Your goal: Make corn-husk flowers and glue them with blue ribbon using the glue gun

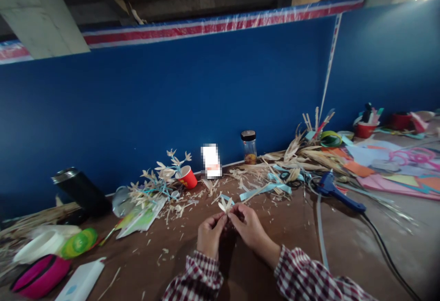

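Note:
Between my fingertips, above the brown table (pixel 178 264), is a small pale flower of dried husk petals (pixel 225 205). My left hand (pixel 210 235) pinches it from below on the left. My right hand (pixel 251 228) is closed at its right side, thumb and forefinger pressed close to the petals. The flower's stem and base are hidden by the fingers. Beyond the hands lies a light-blue strip (pixel 266 192) among scraps. Similar husk flowers on light-blue stems (pixel 161 177) lie by a tipped red paper cup (pixel 187 178) at the left.
A blue glue gun (pixel 338 193) with a black cord lies at the right, near coloured paper (pixel 388 184) and pink scissors (pixel 412 156). Dried husks (pixel 309 156) and a lidded jar (pixel 249 147) stand along the blue partition (pixel 192 94). At left are a dark flask (pixel 82 193) and a pink case (pixel 41 275).

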Available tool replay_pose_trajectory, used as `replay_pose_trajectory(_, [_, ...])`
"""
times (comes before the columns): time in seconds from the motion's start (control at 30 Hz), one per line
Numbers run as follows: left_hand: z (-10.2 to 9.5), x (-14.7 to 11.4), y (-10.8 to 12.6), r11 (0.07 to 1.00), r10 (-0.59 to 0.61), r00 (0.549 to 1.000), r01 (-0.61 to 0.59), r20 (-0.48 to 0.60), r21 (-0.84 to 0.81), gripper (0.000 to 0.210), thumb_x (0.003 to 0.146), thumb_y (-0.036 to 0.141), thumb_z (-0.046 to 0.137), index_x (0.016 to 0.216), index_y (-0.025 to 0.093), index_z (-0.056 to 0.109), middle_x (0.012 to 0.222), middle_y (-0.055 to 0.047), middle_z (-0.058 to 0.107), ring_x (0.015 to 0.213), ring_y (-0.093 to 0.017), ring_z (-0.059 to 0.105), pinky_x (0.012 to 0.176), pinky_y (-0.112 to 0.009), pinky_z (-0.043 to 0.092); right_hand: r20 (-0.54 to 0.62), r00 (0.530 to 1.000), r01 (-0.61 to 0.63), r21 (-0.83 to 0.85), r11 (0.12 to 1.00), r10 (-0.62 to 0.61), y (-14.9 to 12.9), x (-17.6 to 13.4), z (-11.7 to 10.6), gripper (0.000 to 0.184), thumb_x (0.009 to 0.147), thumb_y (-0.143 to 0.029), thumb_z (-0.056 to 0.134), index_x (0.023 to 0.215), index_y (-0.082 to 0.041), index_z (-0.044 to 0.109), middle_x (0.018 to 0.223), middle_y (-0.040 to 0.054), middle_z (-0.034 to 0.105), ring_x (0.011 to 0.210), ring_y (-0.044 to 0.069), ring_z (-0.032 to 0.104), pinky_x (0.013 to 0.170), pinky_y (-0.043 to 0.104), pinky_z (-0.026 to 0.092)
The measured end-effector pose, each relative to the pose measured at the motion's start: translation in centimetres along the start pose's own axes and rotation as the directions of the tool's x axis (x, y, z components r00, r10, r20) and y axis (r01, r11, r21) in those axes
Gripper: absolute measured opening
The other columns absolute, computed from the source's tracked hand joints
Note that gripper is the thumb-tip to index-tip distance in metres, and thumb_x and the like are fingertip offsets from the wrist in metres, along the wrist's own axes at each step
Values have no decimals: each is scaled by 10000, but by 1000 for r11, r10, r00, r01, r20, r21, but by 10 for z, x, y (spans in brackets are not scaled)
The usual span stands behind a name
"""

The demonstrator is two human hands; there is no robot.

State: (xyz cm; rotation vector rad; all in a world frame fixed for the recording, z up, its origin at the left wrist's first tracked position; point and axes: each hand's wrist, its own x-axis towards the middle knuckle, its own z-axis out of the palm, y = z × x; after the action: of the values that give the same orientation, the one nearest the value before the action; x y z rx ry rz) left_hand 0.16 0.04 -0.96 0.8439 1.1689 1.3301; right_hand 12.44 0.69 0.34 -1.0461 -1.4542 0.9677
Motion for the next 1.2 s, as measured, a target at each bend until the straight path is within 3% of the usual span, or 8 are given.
replay_pose_trajectory(0.23, [2, -2, 5, 999, 1, 1000, 0, -6, 34, 331, 551, 348, 711, 791, 122, 682, 659, -65, 693, 590, -175, 621, 607, -280, 483, -17, 1000, 21, -16, 1000, -21, 3, -2, 1, 100, 757, -236, 487, 709, -161, 533, 652, 4, 557, 605, 126, 507, 558, 211, 407])
replay_pose_trajectory(0.47, [11, -8, 13, 999, -8, 997, 11, -72, 38, 322, 492, 350, 743, 715, 127, 677, 636, -72, 692, 621, -204, 635, 600, -287, 493, -43, 998, 35, -20, 999, -36, -3, -4, -1, 70, 749, -211, 491, 711, -167, 530, 654, 0, 558, 609, 124, 506, 568, 205, 401])
replay_pose_trajectory(0.63, [13, -9, 16, 999, -13, 999, 15, -40, 50, 330, 505, 355, 740, 743, 137, 676, 659, -71, 696, 659, -221, 641, 636, -310, 497, -43, 999, 16, 1, 1000, -16, -11, -3, -1, 91, 753, -226, 486, 700, -167, 528, 644, -5, 551, 602, 119, 500, 554, 196, 389])
replay_pose_trajectory(1.2, [9, -6, 7, 995, -62, 997, 59, -36, -78, 347, 477, 325, 760, 731, 127, 632, 603, -47, 675, 592, -188, 629, 591, -281, 472, -32, 997, 68, -37, 997, -69, -7, -4, -1, 51, 741, -192, 485, 706, -172, 516, 648, -13, 539, 601, 113, 484, 578, 201, 388])
